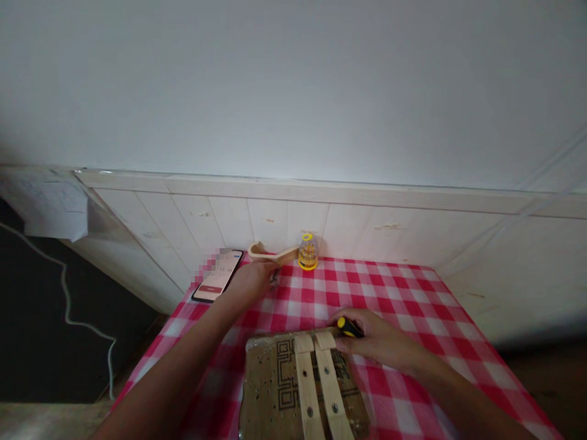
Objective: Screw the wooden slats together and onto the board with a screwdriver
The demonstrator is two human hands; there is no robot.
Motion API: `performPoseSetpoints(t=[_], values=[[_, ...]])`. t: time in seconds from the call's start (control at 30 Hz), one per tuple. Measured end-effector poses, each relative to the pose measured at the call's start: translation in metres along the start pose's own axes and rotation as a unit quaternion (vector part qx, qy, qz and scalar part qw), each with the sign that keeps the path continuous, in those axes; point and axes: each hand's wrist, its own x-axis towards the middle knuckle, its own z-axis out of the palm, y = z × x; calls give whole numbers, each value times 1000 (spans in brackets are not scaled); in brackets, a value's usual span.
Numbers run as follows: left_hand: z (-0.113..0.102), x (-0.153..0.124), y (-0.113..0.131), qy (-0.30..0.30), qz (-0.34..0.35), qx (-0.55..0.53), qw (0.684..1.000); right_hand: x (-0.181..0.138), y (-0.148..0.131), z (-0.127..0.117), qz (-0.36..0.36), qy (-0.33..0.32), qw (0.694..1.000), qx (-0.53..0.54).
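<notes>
At the back of the table, my left hand (262, 274) reaches down with its fingers drawn together by some small dark metal bits (274, 279), too small to name. Just behind it lies a curved pale wooden strip (259, 253). My right hand (378, 339) is closed around a yellow-and-black screwdriver handle (351, 328); the shaft is hidden. Below my hands lies a worn wooden board (263, 379) with dark line patterns and small holes. Two pale wooden strips (305, 388) run along it, with screws (326, 370) in them.
A clear container with yellow trim (308, 253) stands near the wall. To the left of my left hand lies a phone (219, 278) with its screen lit. A red-and-white checked cloth (403, 293) covers the table, which meets a white panelled wall (358, 226).
</notes>
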Motion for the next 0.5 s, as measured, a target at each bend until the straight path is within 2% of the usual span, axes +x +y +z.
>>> performPoseSetpoints(t=[0.2,0.5], values=[[4,1,6,-13,-5,12,1000,-2,-2,0,-13,3,1000,-3],[5,-1,-6,-10,12,17,1000,-1,-2,0,-18,-1,1000,-10]])
